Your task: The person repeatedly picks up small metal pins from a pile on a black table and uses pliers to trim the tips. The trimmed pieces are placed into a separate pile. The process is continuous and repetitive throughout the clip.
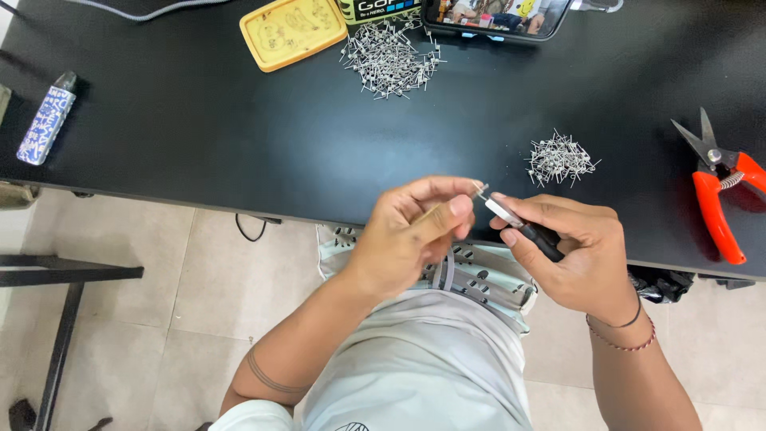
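Metal piece: a tiny wire coil [479, 189] sits at the tips of the left thumb and forefinger, right at the near edge of the black table [239, 128]; it is too small to make out in detail.
Left hand: the left hand [411, 231] is closed in a pinch on the coil, thumb on top, the other fingers curled under; the coil pokes out just past the fingertips towards the other hand.
Right hand: the right hand [570, 259] is wrapped round a small tool with a black handle and a flat silver tip [519, 221], held between thumb and fingers; its silver tip points up and left and reaches the coil, touching it or very nearly so.
Relation: coil and tool tip meet between the two hands, above the table edge and over the person's lap.
Small pile: a heap of similar metal coils [558, 158] lies on the table just beyond the right hand.
Large pile: a bigger heap of coils [391, 60] lies near the far edge, beside a yellow tray [292, 30].
Snips: orange-handled snips [718, 187] lie to the right, well apart from the hands.
Far edge: a phone [495, 17] showing a picture.
Left side: a small patterned blue and white device [46, 118] lies well apart.
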